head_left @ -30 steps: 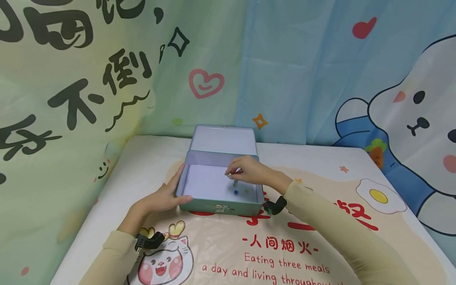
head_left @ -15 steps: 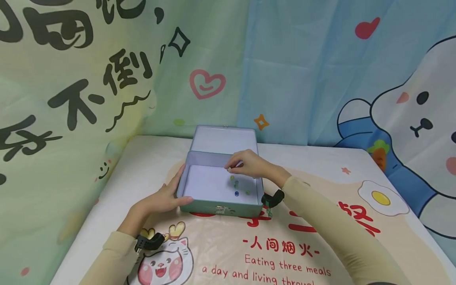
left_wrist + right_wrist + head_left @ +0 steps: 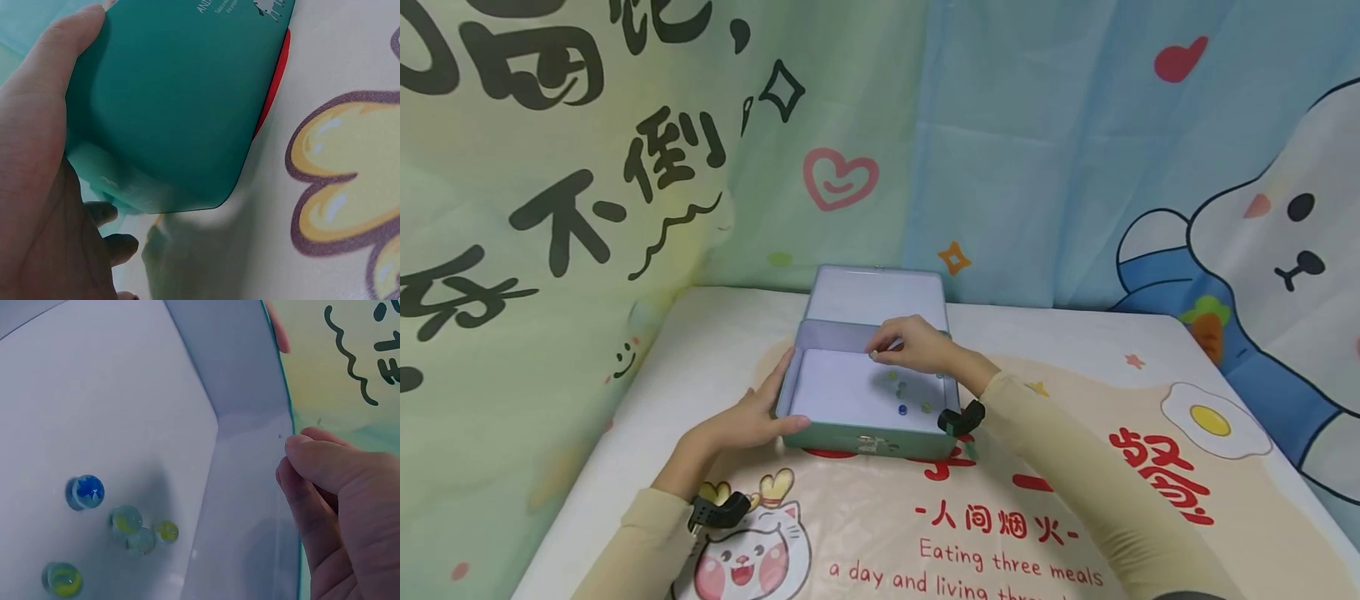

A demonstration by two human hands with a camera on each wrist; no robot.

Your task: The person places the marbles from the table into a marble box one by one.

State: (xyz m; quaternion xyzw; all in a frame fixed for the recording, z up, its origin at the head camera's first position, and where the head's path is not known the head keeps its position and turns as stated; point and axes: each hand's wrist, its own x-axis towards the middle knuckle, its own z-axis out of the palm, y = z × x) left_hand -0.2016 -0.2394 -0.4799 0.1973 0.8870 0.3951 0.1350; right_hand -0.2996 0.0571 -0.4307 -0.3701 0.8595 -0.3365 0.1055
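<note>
A green tin box [image 3: 871, 441] with a pale inside stands on the table, its lid [image 3: 877, 295] tipped back. My left hand [image 3: 737, 423] holds the box's front left corner, thumb at the front rim and fingers along the side; the left wrist view shows the thumb [image 3: 69, 44] on the green wall. Over the box, my right hand [image 3: 917, 343] pinches a small pale marble [image 3: 873, 354], which the fingers hide in the right wrist view. On the box floor lie a blue marble [image 3: 87, 490] and several clear ones with yellow-green swirls, among them one marble [image 3: 65, 579] set apart.
A printed cloth [image 3: 1000, 575] with red lettering and a cartoon cat covers the table. Behind the table hangs a patterned curtain [image 3: 1000, 167], close to the raised lid. Black cameras [image 3: 721, 510] are strapped to both wrists.
My right hand has shifted a little to the left and away from me over the box, fingers still pinched. The left hand keeps its hold on the corner. The head view has turned slightly.
</note>
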